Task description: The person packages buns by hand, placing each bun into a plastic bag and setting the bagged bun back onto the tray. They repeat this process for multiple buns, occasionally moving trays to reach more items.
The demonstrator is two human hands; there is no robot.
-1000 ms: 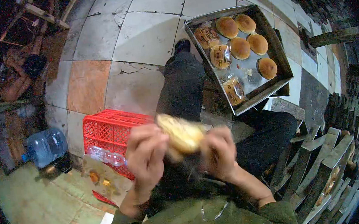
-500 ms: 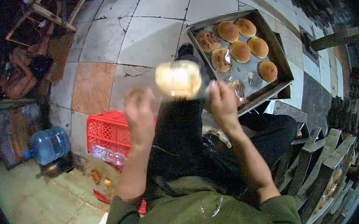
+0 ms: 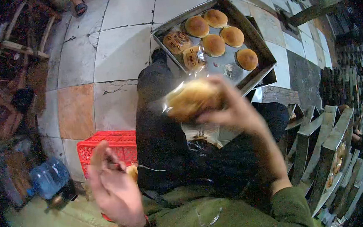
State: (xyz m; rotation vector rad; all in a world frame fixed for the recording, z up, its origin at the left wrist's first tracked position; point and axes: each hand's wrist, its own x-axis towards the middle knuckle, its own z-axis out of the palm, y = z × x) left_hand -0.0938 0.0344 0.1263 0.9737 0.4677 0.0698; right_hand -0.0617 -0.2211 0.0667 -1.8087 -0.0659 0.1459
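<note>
Nearest: left hand (image 3: 110,189), fingers loose and spread, nothing in it. Red crate (image 3: 111,144) just past its fingertips. Right hand (image 3: 237,113) clamped on bagged bun (image 3: 193,99); the bun sticks out left of the grip, above the trouser leg (image 3: 161,128). Beyond the grip: metal tray (image 3: 224,65) with five bare buns (image 3: 213,45) and two wrapped buns (image 3: 176,41).

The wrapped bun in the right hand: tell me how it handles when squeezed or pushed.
The wrapped bun is probably soft and light: the right hand carries it alone. Its clear film looks loose and glossy, so it may slip in a grip. Domed like the buns on the tray, it would likely sit flat, not roll.
</note>
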